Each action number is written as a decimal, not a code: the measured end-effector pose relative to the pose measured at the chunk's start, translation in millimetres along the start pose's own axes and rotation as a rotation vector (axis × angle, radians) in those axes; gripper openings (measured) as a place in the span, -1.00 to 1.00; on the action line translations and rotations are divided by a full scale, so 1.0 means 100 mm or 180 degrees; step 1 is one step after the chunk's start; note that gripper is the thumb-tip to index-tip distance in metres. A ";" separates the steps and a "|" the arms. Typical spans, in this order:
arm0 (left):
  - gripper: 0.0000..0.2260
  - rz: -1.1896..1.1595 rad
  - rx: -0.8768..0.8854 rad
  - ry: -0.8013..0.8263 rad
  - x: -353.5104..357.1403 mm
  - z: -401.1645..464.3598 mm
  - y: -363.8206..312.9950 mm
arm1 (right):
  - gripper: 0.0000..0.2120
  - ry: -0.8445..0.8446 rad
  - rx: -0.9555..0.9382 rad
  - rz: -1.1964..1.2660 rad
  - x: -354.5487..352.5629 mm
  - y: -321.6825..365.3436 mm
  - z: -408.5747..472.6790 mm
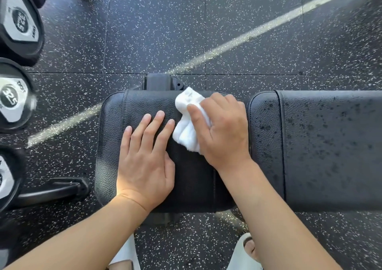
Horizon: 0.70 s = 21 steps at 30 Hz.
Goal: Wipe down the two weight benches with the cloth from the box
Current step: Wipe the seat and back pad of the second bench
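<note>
two bare forearms enter from the bottom edge, with white slides (244, 255) on the feet below them, both cut off by the frame. left hand (144, 160) lies flat on the seat pad (111, 145), fingers straight and spread, holding nothing. right hand (223, 133) grips a bunched white cloth (187, 129), thumb across its top, pressing it onto the same pad near the far edge. part of the cloth is hidden under the palm. the bench's long axis runs left to right across the view: seat pad on the left, back pad (330, 145) to the right across a narrow gap, cut off at the right edge. the back pad shows dark specks. a black frame bracket (161, 82) pokes out behind the seat pad. dumbbells (14, 100) marked 32.5 line the left edge, partly cut off. speckled rubber floor (165, 32) with a strip of sunlight across it. no box or other container in view.
</note>
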<state>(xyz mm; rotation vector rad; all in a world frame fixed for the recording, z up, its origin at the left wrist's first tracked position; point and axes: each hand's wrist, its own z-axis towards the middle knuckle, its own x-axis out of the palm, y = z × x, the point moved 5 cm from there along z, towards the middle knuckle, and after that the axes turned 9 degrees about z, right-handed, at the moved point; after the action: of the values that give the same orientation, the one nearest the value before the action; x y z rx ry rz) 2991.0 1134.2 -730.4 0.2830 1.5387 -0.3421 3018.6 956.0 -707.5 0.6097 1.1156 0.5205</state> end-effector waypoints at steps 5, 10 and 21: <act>-0.39 0.0009 -0.0024 -0.0003 0.01 -0.01 0.00 | -0.61 0.0273 0.0143 0.0172 -0.09 0.06 -0.47; -0.38 0.0022 -0.0022 -0.0035 0.02 0.00 0.01 | -0.60 0.0603 0.0063 0.0358 -0.26 0.08 -0.99; -0.40 0.0046 -0.0031 -0.0066 -0.01 0.00 -0.01 | -0.64 -0.0014 0.0269 -0.0057 0.18 -0.06 0.45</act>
<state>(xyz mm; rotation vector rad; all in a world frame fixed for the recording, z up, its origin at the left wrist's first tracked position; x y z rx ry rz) 2991.1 1133.4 -729.5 0.2820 1.5170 -0.3252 3067.0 954.8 -709.4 0.6735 1.1422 0.4581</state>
